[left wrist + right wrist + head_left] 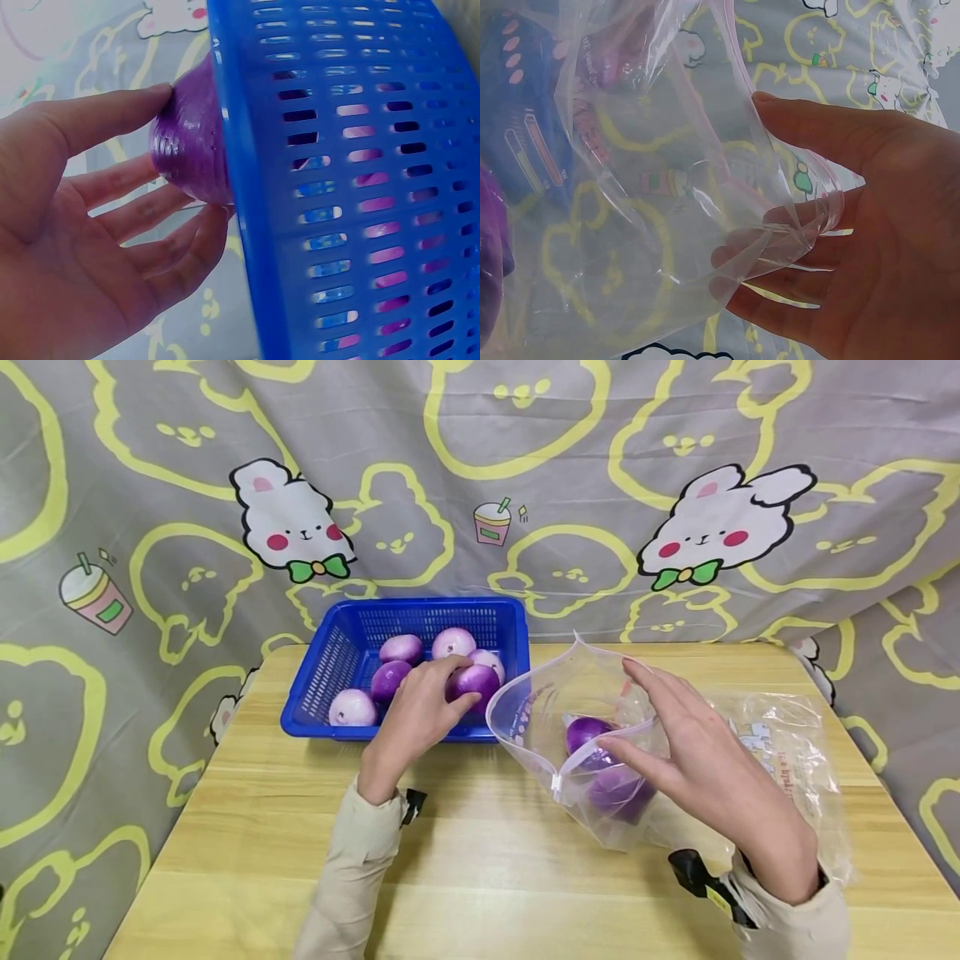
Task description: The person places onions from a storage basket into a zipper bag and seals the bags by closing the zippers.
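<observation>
My left hand (420,702) reaches into the right part of a blue plastic basket (309,697) and grips a purple onion (477,683). In the left wrist view, thumb and fingers bend round that onion (187,146) above the basket's rim (236,150). Several more onions (352,707) lie in the basket. To its right stands a clear zip bag (536,693), its mouth spread wide, with purple onions (588,735) inside. My right hand (701,756) holds the bag's right edge; in the right wrist view, thumb and fingers lie on opposite sides of the film (765,187).
Flat clear plastic bags (798,760) with printing lie on the table right of the right hand. The wooden table (465,877) reaches back to a grey patterned curtain (562,493). A white zip slider (557,783) sits at the bag's near rim.
</observation>
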Demonstrator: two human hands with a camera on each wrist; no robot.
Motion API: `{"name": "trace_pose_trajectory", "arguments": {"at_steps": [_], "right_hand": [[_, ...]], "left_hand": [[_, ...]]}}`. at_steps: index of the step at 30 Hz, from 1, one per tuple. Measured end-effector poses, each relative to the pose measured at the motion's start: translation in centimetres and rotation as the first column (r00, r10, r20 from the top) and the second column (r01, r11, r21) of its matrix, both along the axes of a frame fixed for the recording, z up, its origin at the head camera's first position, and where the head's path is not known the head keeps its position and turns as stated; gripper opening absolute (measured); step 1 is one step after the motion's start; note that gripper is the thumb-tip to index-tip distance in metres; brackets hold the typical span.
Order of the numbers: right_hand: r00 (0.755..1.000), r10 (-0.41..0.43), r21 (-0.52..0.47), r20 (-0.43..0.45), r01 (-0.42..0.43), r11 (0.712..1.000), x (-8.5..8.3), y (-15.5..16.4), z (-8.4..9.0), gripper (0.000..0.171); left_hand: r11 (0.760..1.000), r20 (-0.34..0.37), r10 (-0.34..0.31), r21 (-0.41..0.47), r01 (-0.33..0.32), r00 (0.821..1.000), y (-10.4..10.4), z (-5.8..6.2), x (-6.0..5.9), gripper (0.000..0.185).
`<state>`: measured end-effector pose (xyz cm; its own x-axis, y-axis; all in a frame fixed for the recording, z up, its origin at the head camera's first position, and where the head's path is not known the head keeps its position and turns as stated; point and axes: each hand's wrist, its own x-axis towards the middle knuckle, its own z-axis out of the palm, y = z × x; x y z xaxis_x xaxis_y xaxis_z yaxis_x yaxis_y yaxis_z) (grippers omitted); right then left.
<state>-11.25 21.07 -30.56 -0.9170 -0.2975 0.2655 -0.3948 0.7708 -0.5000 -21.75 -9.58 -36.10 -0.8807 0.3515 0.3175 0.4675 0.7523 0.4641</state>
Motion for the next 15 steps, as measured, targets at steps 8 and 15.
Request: {"name": "trace_pose_trajectory", "arguments": {"at_steps": [8, 15], "right_hand": [[1.0, 0.007, 0.005, -0.007, -0.007, 1.0, 0.02, 0.0, -0.05, 0.086], [1.0, 0.005, 0.01, 0.003, -0.005, 1.0, 0.01, 0.0, -0.09, 0.085]], "left_hand": [[0.999, -0.037, -0.003, 0.033, 0.005, 0.999, -0.08, 0.73, 0.53, 0.042], [0.999, -0.067, -0.016, 0.041, 0.018, 0.998, -0.03, 1.09, 0.85, 0.042]]}}
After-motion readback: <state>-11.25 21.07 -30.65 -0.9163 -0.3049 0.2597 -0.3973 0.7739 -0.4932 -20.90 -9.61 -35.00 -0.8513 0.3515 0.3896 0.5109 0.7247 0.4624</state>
